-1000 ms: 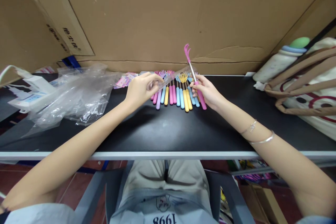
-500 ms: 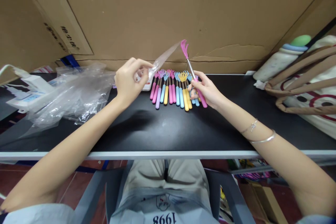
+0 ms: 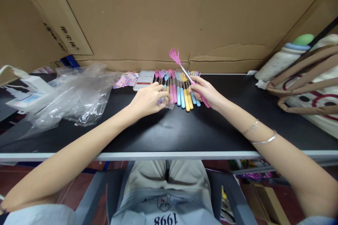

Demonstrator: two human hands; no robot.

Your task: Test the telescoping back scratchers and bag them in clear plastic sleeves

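A pink telescopic back scratcher (image 3: pixel 187 74) with a metal shaft and claw head is gripped by its handle in my right hand (image 3: pixel 204 90), the claw tilted up to the left. My left hand (image 3: pixel 151 99), slightly blurred, is closed low over the left part of a row of back scratchers. A bit of clear plastic sleeve (image 3: pixel 170 106) sticks out beneath its fingers; the rest is hidden. The row of back scratchers (image 3: pixel 182 96), with pink, purple, blue and yellow handles, lies on the black table (image 3: pixel 169 133), claws pointing away from me.
A phone (image 3: pixel 144 78) and printed cards (image 3: pixel 126 79) lie behind my left hand. Crumpled clear plastic bags (image 3: pixel 76 95) and a white power strip (image 3: pixel 31 98) are at the left. To the right stand a bottle (image 3: pixel 280 61) and a cloth bag (image 3: pixel 311 91). Cardboard (image 3: pixel 148 17) walls the back.
My left hand has come down and right with the clear sleeve, away from the claw, uncovering the phone and cards. The pink back scratcher now leans further left in my right hand.
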